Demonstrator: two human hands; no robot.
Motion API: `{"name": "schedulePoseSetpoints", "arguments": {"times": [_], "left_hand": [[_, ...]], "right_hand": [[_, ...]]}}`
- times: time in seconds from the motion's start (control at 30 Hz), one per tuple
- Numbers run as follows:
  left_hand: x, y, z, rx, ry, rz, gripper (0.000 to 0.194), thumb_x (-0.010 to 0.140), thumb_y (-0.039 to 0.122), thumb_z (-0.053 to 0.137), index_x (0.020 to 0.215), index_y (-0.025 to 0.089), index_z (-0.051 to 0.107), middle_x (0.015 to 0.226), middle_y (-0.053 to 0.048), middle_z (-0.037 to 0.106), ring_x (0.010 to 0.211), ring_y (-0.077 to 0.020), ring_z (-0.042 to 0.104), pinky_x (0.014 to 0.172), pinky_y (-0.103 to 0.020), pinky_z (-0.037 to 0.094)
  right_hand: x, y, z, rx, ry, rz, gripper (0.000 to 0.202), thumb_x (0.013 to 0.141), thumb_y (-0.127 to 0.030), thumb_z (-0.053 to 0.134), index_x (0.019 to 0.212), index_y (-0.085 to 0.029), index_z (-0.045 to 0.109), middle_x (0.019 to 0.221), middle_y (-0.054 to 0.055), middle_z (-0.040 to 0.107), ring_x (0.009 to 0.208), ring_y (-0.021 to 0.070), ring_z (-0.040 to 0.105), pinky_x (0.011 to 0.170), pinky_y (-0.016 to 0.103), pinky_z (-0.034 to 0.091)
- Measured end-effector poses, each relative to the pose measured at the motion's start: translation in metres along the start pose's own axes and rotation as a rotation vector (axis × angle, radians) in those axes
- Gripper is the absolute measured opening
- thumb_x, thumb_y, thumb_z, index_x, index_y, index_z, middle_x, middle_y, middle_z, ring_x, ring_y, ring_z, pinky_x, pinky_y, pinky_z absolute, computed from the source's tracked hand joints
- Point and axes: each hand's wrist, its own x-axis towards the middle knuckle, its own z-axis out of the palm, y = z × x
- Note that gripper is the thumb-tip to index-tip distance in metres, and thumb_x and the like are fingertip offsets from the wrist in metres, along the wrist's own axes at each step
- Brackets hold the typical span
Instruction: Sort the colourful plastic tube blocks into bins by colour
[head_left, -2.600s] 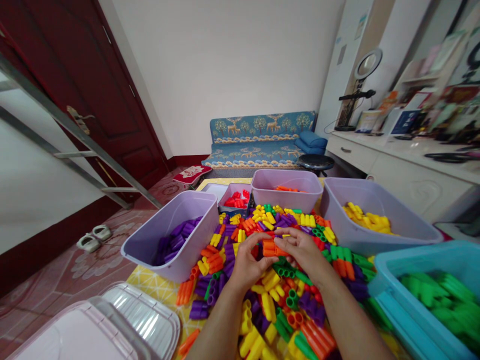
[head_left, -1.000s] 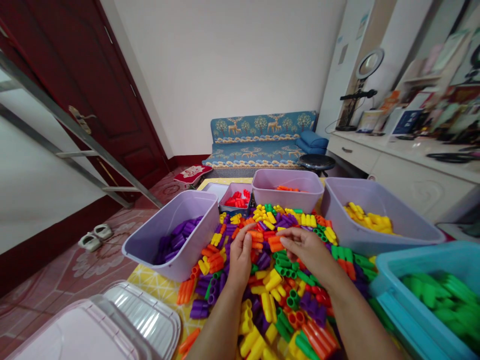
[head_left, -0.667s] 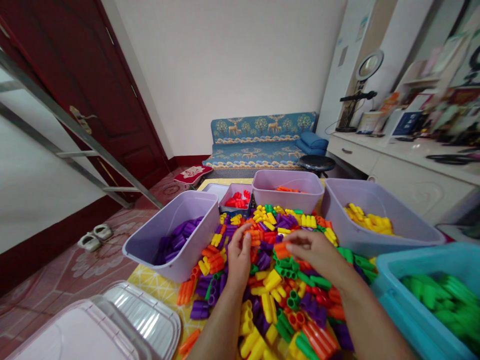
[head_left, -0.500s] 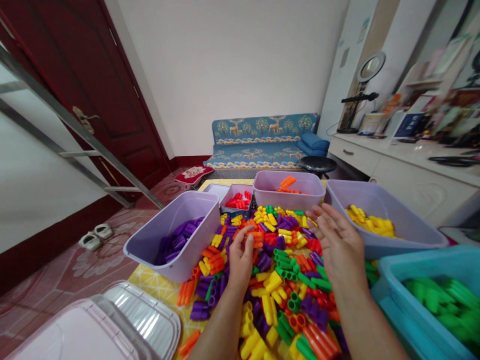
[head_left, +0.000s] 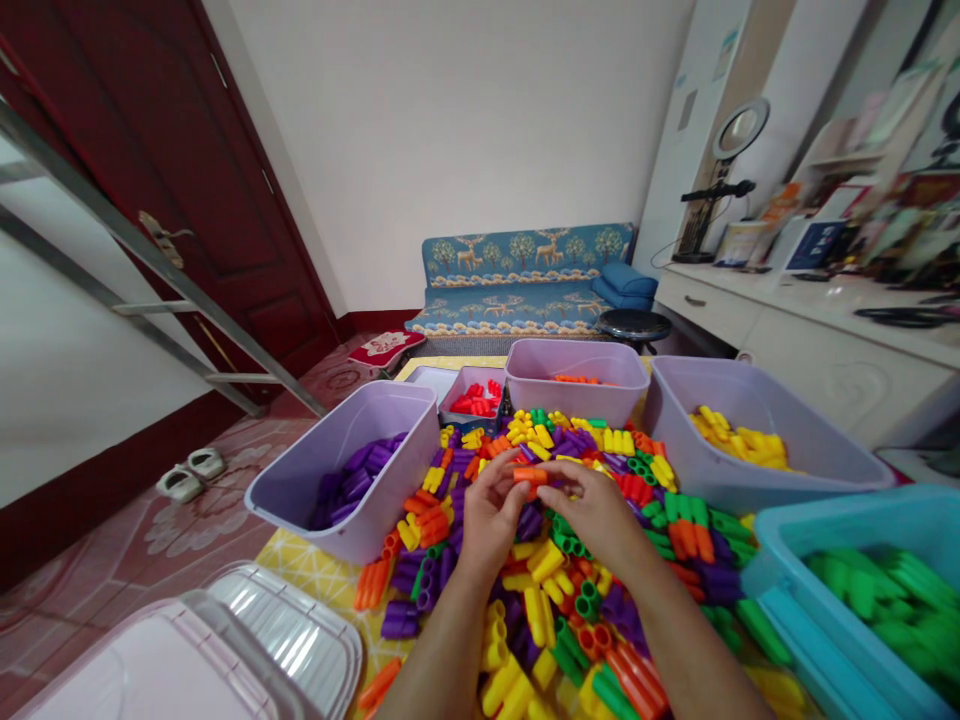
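Note:
Over the pile my left hand (head_left: pixel 491 515) and my right hand (head_left: pixel 596 510) meet at an orange tube-shaped plastic building piece (head_left: pixel 530 476). The fingertips of both hands close on its two ends. Under and around them spreads a heap of loose tube pieces in yellow, purple, green, orange and red, such as the yellow piece (head_left: pixel 546 558) and the green-and-orange cluster (head_left: pixel 688 525). Behind the hands, a lilac bin (head_left: pixel 576 390) contains orange pieces. Purple pieces lie in the left lilac bin (head_left: pixel 289 470), and yellow ones in the right lilac bin (head_left: pixel 825 450).
A turquoise bin (head_left: pixel 787 590) of green pieces stands at the right edge. A small box (head_left: pixel 472 420) has red pieces in it. Clear lids (head_left: pixel 300 630) lie at the lower left. Beyond are a blue sofa (head_left: pixel 517 300), a ladder (head_left: pixel 157 280) and a dresser (head_left: pixel 840 350).
The orange piece seen above the far lilac bin has dropped in. My right hand, open before, has moved left to my left hand, and both now hold an orange piece.

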Motion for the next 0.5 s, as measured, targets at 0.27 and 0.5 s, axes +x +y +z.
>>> {"name": "schedulePoseSetpoints", "arguments": {"times": [0.27,0.5], "left_hand": [[-0.001,0.01,-0.005,0.356,0.006,0.062,0.024,0.084,0.032,0.058,0.096,0.016,0.071,0.094,-0.007,0.072,0.086,-0.019,0.066,0.079,-0.029,0.05],[0.003,0.005,-0.009,0.568,0.116,0.101,0.028,0.09,0.033,0.048,0.099,0.017,0.069,0.099,-0.007,0.07,0.096,-0.0198,0.063,0.086,-0.031,0.047]], "right_hand": [[0.001,0.003,-0.002,-0.041,0.026,0.03,0.023,0.077,-0.033,0.059,0.093,-0.018,0.067,0.084,0.004,0.069,0.073,0.0191,0.064,0.067,0.031,0.052],[-0.002,0.004,-0.031,0.009,-0.1,0.107,0.017,0.074,-0.032,0.062,0.081,-0.017,0.066,0.067,0.0,0.064,0.058,0.0144,0.059,0.052,0.024,0.048]]}}
